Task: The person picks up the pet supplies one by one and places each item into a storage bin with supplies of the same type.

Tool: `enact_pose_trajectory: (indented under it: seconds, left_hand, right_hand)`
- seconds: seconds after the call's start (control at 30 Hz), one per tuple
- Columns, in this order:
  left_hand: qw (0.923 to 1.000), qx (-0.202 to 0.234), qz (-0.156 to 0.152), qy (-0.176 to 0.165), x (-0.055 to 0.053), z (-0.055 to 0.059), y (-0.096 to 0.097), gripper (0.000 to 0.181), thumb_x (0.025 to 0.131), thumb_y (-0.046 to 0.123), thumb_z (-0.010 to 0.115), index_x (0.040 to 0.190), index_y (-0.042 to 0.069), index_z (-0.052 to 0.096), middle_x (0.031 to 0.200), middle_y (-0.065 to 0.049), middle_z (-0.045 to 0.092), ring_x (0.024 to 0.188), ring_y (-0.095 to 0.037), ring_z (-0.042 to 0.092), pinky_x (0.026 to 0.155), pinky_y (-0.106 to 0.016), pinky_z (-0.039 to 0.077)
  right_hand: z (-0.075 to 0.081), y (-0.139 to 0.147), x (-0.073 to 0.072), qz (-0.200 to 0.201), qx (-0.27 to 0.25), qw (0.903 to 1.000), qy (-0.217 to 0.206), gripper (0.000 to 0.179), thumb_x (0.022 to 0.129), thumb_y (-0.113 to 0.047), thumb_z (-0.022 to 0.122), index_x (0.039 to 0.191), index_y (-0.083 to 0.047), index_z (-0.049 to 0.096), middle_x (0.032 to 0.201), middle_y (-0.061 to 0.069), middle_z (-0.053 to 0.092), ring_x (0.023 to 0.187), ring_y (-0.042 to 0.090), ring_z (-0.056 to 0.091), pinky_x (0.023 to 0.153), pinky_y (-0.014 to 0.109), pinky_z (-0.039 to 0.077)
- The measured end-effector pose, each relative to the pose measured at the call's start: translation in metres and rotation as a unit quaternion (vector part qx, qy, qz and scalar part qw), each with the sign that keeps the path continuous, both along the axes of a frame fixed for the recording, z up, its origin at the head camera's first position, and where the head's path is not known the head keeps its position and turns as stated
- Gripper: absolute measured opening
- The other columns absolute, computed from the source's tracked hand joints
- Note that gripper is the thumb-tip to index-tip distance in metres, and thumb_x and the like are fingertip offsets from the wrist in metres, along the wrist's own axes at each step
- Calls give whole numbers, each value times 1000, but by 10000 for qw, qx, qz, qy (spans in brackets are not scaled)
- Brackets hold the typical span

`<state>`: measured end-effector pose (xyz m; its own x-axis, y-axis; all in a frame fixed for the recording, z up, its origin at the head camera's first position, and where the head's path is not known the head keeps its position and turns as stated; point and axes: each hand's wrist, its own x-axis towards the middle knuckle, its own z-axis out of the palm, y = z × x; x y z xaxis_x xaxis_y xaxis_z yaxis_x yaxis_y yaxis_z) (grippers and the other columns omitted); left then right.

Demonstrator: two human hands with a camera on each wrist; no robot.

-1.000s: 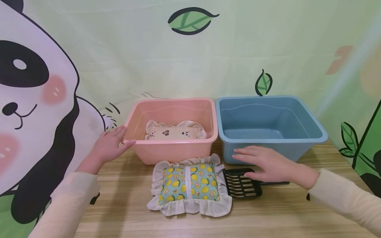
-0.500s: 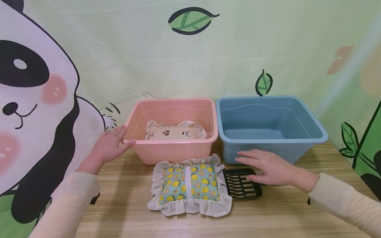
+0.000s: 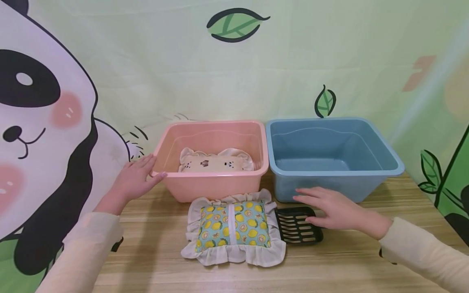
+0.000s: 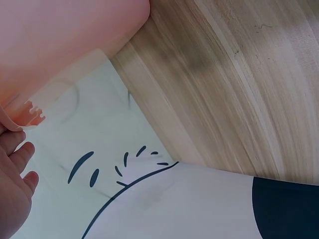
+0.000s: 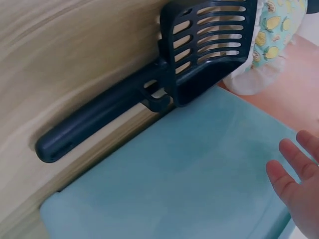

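Observation:
In the head view my left hand [image 3: 135, 179] rests at the front left corner of the pink tub [image 3: 220, 187], fingers extended along its side and thumb over the front rim. The left wrist view shows those fingertips right at the tub's rim [image 4: 10, 122]. My right hand [image 3: 335, 209] hovers with spread fingers in front of the blue tub [image 3: 283, 187], holding nothing. Below it lies a black slotted litter scoop [image 5: 94, 119], its handle hidden by the hand in the head view. A ruffled lemon-print pillow [image 3: 234, 228] lies left of the scoop.
Inside the pink tub lies a cream ruffled pillow [image 3: 214, 163] with small animal prints. Both tubs stand side by side on the wooden table [image 3: 154, 252], close to a backdrop sheet [image 3: 329, 49] printed with a panda and leaves.
My right hand has drifted slightly to the right and down, uncovering a little more of the blue tub. The left hand, tubs, pillows and scoop have stayed put.

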<state>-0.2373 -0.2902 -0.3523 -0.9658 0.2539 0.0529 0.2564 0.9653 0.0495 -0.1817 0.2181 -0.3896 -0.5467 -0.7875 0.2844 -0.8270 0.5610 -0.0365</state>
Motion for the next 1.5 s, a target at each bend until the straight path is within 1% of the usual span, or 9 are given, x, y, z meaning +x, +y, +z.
enact_pose_trajectory:
  seconds: [0.23,0.53,0.8,1.03,1.3,1.5]
  left_hand:
    - [10000,-1,15,-24,0,-1,0,80,87,59,31,138,-3,22,142,-23,26,129,-40,25,102,-56,20]
    - [10000,53,73,-12,-2,-3,-1,82,86,61,30,138,-3,22,142,-22,26,130,-39,24,102,-56,20]
    - [9999,100,97,-34,-2,-3,-1,83,86,61,31,138,-2,22,142,-22,25,130,-39,23,102,-56,19]
    - [9999,92,60,28,-3,-5,-2,82,86,60,32,138,-2,23,142,-21,26,130,-38,24,102,-55,20]
    - [9999,56,10,83,-3,-3,-2,80,87,59,32,138,-2,24,142,-22,27,129,-38,26,102,-55,22]
    - [10000,20,-13,54,-2,-2,-2,80,87,59,32,138,-3,23,142,-22,26,129,-39,25,101,-55,21]
  right_hand:
    - [-7,3,2,-172,129,9996,-173,54,73,-30,69,122,-12,54,124,10,53,106,26,54,80,41,48]
    - [-20,10,-3,-230,124,9995,-191,54,72,-30,70,120,-9,54,121,12,55,106,28,53,82,42,47]
    - [-26,15,-5,-463,369,9967,-551,55,73,-31,69,121,-10,54,123,13,54,108,29,52,84,44,45]
    - [-32,20,-5,-542,393,9963,-546,56,72,-32,70,120,-9,54,122,13,54,107,30,52,84,44,45]
    - [-36,24,-3,-691,547,9928,-810,55,74,-32,68,121,-8,53,123,14,53,108,32,51,85,46,44]
    - [-41,29,-3,-753,600,9917,-854,55,74,-32,68,122,-8,53,123,15,53,108,32,51,85,46,44]
